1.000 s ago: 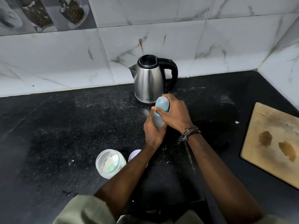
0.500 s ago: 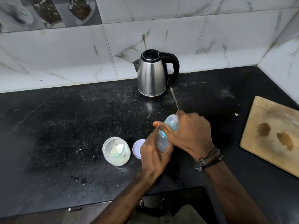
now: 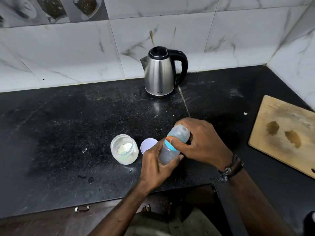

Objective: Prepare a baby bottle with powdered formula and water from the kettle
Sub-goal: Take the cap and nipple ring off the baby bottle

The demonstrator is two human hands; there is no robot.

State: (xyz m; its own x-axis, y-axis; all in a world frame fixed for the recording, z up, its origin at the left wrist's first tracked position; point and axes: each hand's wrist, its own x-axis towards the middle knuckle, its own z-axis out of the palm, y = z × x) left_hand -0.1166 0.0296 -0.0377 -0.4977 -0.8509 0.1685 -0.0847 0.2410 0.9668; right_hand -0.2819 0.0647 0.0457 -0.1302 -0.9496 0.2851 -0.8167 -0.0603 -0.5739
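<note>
I hold a clear baby bottle (image 3: 167, 153) with a blue collar and a translucent cap, tilted over the black counter (image 3: 68, 133). My left hand (image 3: 156, 165) wraps the bottle's body from below. My right hand (image 3: 199, 142) grips the cap and collar at its top. To the left stands an open plastic jar (image 3: 124, 149) with white powder inside, and its round lid (image 3: 148, 145) lies beside it, partly hidden by my left hand. A steel kettle (image 3: 160, 73) with a black handle stands at the back against the wall.
A wooden cutting board (image 3: 286, 133) lies at the right, near the tiled corner wall. White powder dust and a few droplets (image 3: 88, 179) speckle the counter. The counter's front edge and a drawer handle (image 3: 82, 208) sit below my arms.
Both hands have drawn the bottle back from the kettle toward the counter's front edge. The view has pulled back and the jar and lid now appear farther up and left of the bottle.
</note>
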